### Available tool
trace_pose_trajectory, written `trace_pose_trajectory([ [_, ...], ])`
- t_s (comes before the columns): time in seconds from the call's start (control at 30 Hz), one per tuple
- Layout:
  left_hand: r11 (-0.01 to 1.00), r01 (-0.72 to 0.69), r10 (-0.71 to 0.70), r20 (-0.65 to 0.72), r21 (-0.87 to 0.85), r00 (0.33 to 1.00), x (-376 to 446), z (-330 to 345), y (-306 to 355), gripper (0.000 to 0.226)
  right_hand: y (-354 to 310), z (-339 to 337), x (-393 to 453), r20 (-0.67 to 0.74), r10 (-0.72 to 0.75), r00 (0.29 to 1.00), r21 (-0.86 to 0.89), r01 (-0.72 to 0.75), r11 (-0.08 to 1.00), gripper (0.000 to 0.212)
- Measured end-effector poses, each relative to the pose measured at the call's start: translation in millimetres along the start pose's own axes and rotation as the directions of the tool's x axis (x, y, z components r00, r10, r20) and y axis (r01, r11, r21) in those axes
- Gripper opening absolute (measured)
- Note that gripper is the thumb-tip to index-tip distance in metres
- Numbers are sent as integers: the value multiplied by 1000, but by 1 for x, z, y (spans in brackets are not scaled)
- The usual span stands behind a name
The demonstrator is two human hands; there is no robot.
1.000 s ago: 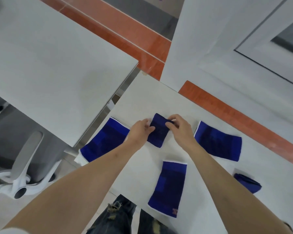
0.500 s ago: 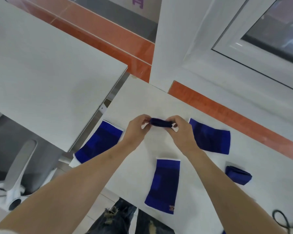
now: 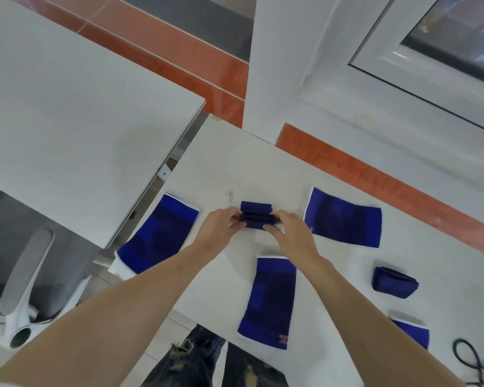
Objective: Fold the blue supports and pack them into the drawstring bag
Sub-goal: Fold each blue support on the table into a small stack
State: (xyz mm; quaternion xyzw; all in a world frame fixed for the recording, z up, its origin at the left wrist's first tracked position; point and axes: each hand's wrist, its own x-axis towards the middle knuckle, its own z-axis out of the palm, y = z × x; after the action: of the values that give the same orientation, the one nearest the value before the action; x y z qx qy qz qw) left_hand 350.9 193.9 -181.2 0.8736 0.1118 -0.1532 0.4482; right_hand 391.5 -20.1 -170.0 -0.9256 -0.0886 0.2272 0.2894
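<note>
A small blue support [image 3: 256, 215], folded into a thick bundle, rests on the white table [image 3: 227, 152] between my hands. My left hand [image 3: 221, 226] pinches its left end and my right hand [image 3: 289, 233] pinches its right end. Flat blue supports lie at the left [image 3: 158, 234], at the right [image 3: 344, 217] and near the table's front edge [image 3: 270, 301]. A folded support [image 3: 394, 282] sits at the right. Part of another blue support [image 3: 412, 332] shows beside my right forearm. No drawstring bag is in view.
A second white table [image 3: 67, 121] stands at the left across a narrow gap. A grey chair base [image 3: 20, 303] is at the lower left. A black cable [image 3: 475, 358] lies at the lower right corner. A white window frame and sill run along the back.
The support was half folded a second ago, then lifted and squeezed between both hands. Now it is folded tighter and lies low on the table, gripped at both ends.
</note>
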Motion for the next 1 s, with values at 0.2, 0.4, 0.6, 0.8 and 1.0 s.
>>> trace_pose_trajectory([
  [0.2,949,222,-240,-56,-225,969,6,10,12,11,-5,0,19,33,165,986,180,-169,969,25],
  [0.4,946,289,-300,-60,-148,952,14,14,17,7,-8,3,24,12,213,977,162,-212,964,26],
  [0.6,986,129,-109,-175,108,979,7,13,13,14,-13,3,29,-1,249,968,138,-247,959,33],
  [0.8,697,-402,460,60,594,886,0,10,-6,51,-15,-2,27,-57,148,987,35,-147,989,40],
  [1.0,521,-495,438,281,695,854,-5,0,-22,62,4,9,14,-110,-314,943,-453,234,860,44],
])
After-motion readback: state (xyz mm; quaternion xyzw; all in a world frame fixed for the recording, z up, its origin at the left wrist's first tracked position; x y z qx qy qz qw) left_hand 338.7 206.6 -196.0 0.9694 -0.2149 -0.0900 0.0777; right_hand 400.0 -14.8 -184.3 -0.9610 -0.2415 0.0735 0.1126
